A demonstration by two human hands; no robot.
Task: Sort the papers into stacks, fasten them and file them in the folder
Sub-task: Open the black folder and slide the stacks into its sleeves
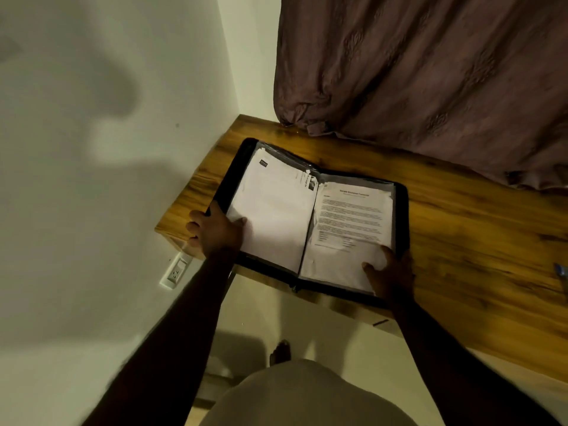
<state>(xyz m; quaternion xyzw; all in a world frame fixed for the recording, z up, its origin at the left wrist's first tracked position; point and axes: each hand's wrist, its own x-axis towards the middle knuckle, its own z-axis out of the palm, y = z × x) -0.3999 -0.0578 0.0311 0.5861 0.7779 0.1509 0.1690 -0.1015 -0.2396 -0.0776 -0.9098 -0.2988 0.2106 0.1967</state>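
Papers [276, 210] filed in the open zip folder [401, 195], tabletop's [461, 229] left end; our left hand [215, 232] and right hand [392, 278] grip its covers; only closing seemingly remains.

The wooden counter [461, 229] carries an open black folder [402, 198] near its left end, and a curtain [430, 72] hangs down to its far edge.
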